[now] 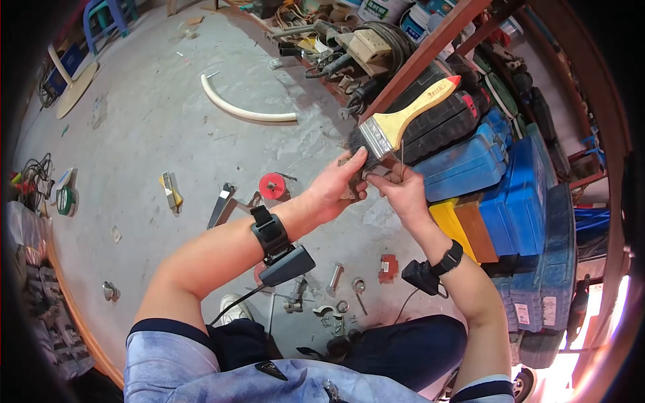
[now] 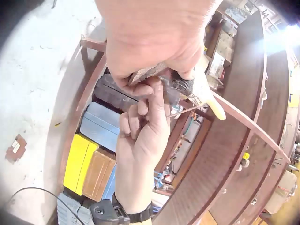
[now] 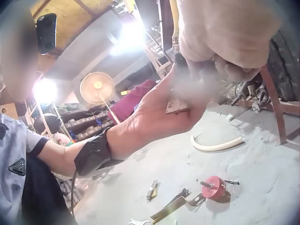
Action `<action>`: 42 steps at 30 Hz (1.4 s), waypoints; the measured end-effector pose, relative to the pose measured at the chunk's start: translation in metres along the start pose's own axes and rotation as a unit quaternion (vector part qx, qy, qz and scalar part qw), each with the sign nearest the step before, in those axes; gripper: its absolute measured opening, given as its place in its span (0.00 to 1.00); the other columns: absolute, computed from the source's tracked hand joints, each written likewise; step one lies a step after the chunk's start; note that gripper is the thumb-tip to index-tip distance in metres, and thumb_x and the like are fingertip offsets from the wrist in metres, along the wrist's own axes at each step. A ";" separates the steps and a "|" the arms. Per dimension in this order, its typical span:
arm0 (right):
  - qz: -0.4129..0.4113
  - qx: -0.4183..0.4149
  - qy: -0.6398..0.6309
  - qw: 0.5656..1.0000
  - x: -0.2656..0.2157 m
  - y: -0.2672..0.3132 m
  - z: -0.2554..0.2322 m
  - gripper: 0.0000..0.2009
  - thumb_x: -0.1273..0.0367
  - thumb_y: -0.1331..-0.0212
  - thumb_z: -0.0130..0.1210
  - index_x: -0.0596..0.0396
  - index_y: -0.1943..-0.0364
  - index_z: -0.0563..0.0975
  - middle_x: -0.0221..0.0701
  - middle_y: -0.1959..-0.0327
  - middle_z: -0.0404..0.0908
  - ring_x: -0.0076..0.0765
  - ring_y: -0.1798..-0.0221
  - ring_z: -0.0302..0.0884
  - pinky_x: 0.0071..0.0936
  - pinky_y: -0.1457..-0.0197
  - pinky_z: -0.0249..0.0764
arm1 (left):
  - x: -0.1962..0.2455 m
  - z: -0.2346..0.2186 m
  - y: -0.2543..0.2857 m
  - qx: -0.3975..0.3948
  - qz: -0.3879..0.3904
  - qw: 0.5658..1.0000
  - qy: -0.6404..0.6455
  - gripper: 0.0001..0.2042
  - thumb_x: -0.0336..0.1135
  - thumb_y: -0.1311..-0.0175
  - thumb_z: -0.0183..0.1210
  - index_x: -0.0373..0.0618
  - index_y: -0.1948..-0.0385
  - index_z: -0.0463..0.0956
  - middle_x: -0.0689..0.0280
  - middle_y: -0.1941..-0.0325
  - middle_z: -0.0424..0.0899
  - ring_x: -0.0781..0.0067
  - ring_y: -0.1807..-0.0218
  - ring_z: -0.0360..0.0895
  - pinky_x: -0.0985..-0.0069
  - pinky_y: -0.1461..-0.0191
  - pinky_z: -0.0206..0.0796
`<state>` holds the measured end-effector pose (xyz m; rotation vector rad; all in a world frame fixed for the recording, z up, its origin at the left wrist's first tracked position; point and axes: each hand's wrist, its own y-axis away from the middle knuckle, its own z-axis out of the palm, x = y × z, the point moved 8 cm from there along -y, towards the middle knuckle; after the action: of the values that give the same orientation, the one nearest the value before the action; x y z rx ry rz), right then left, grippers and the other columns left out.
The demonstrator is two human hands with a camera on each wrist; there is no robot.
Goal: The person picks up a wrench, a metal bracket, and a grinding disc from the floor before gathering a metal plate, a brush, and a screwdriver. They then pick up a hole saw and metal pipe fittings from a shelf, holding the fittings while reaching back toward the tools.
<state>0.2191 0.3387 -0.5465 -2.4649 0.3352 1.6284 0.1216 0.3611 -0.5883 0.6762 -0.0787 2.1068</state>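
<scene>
A paintbrush (image 1: 416, 114) with a yellow, red-tipped handle, metal ferrule and black bristles is held up in front of the shelf. My left hand (image 1: 336, 183) grips its bristle end, the thumb lying against the bristles. Under the left palm, the curled fingers also hold a rough brown-grey piece (image 2: 147, 73). Facing it, my right hand (image 1: 403, 193) has its fingers curled, the thumb and index finger pinching a small grey flat piece (image 2: 172, 97) close to the bristles. A thin rod (image 2: 186, 111) runs from the right fingers towards the brush; whether they hold it, I cannot tell.
Blue toolboxes (image 1: 514, 201) and a yellow box (image 1: 453, 225) line the right side. On the floor lie a red reel-like piece (image 1: 272, 185), a white hose (image 1: 245, 113), a bolt (image 1: 334, 277), a red block (image 1: 388, 268) and several small metal parts near the knees.
</scene>
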 end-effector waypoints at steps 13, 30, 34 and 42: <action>0.193 -0.160 0.311 0.917 0.097 0.106 -0.153 0.08 0.70 0.59 0.58 0.62 0.77 0.77 0.33 0.81 0.77 0.22 0.77 0.71 0.22 0.73 0.67 | -0.002 -0.036 -0.010 0.039 -0.012 0.998 0.040 0.14 0.48 0.42 0.50 0.55 0.60 0.64 0.76 0.64 0.69 0.83 0.74 0.59 0.82 0.68 0.57; 0.187 0.112 0.154 0.964 -0.029 0.129 -0.212 0.19 0.71 0.48 0.49 0.60 0.51 0.68 0.24 0.78 0.71 0.16 0.78 0.65 0.15 0.74 0.62 | -0.078 -0.016 -0.002 -0.029 -0.161 0.973 -0.165 0.12 0.42 0.43 0.54 0.45 0.65 0.69 0.74 0.76 0.67 0.86 0.78 0.63 0.85 0.75 0.59; 0.004 -0.008 0.173 0.985 -0.049 0.096 -0.153 0.15 0.72 0.50 0.53 0.57 0.56 0.72 0.26 0.76 0.76 0.15 0.81 0.68 0.12 0.81 0.61 | -0.066 0.008 0.013 -0.075 -0.135 0.962 -0.225 0.11 0.41 0.42 0.52 0.44 0.65 0.69 0.74 0.76 0.68 0.85 0.77 0.64 0.85 0.74 0.59; -0.182 0.321 0.067 0.927 -0.191 0.144 -0.248 0.10 0.72 0.51 0.53 0.57 0.63 0.72 0.25 0.77 0.74 0.15 0.83 0.64 0.11 0.81 0.59 | -0.052 0.048 0.018 -0.123 -0.136 0.972 -0.148 0.15 0.42 0.39 0.47 0.45 0.55 0.66 0.69 0.68 0.71 0.84 0.77 0.63 0.84 0.72 0.61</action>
<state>0.3255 0.1533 -0.2763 -1.9818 0.3354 0.9929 0.1523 0.2972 -0.5704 0.7963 -0.3839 1.6886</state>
